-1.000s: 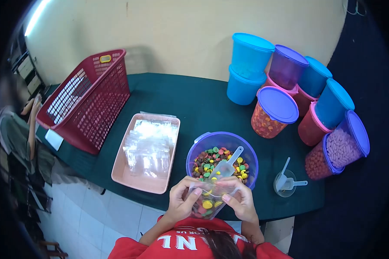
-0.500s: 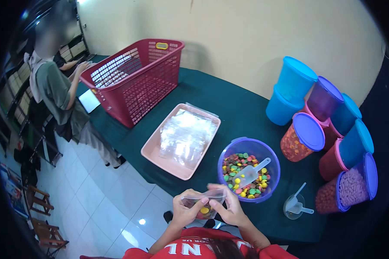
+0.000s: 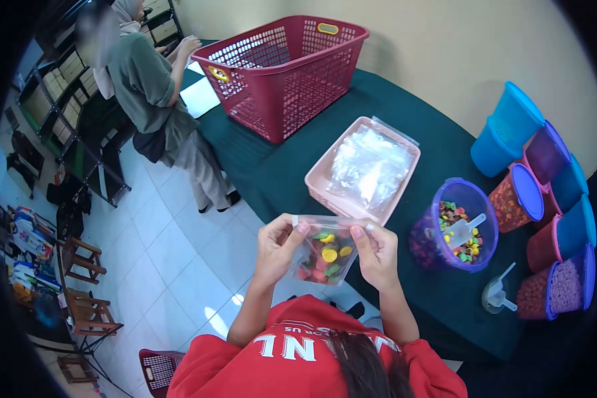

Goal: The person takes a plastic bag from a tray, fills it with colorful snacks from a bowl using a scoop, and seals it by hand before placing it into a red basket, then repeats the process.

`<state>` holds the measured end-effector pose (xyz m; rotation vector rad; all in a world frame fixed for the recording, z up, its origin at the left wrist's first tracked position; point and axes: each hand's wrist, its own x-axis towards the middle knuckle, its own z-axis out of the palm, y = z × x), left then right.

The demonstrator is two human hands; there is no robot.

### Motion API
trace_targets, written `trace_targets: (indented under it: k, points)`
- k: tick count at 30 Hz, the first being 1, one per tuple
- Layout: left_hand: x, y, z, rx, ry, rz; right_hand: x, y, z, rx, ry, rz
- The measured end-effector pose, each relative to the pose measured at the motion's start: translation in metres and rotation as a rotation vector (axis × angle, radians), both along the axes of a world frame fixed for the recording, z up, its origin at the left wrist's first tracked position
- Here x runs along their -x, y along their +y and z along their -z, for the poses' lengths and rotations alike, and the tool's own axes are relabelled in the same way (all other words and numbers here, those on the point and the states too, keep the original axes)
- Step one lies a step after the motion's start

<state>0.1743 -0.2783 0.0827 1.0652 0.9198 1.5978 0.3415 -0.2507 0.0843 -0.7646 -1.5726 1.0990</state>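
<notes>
Between my hands hangs a clear plastic bag with yellow, green, red and brown candies in its lower part. My left hand pinches its upper left corner, and my right hand pinches the upper right corner. Both thumbs press on the top edge, where a seal strip seems to run. Just beyond the bag lies a pink tray holding a stack of flat clear bags. To the right is a purple tub of the same coloured candies, a clear scoop resting on them.
A dark red laundry basket stands at the back of the green-covered table. Lidded tubs line the right side. A small bowl with scoops sits nearby. A person in a green shirt stands at the left.
My hands have spread to the bag's two top corners, lifting it so it faces me flat. The view has swung left, so the table things appear further right.
</notes>
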Motion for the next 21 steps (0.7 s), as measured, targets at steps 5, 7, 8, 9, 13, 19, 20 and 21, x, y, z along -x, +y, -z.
trace_targets:
  k: [5,7,8,9,13,19,20,21]
  points:
    - [0.048,-0.003,0.009,-0.021,0.195,-0.123,0.050,0.000,-0.009,-0.195,-0.083,0.082]
    - [0.063,-0.007,0.013,-0.035,0.280,-0.153,0.062,0.002,-0.005,-0.225,-0.122,0.077]
    - [0.066,-0.008,0.014,-0.040,0.279,-0.163,0.067,0.004,-0.003,-0.249,-0.165,0.082]
    - [0.068,-0.008,0.015,-0.038,0.221,-0.130,0.075,0.006,0.000,-0.261,-0.126,0.116]
    - [0.081,0.000,0.018,-0.060,0.168,0.009,0.090,0.017,0.014,-0.188,-0.092,0.093]
    - [0.096,0.034,0.023,-0.093,0.355,-0.054,0.113,0.045,0.027,-0.003,0.053,-0.075]
    - [0.097,0.041,0.023,-0.202,0.438,-0.069,0.116,0.052,0.028,-0.045,0.048,-0.069]
    - [0.100,0.048,0.021,-0.184,0.413,-0.052,0.119,0.060,0.024,-0.146,0.002,-0.024]
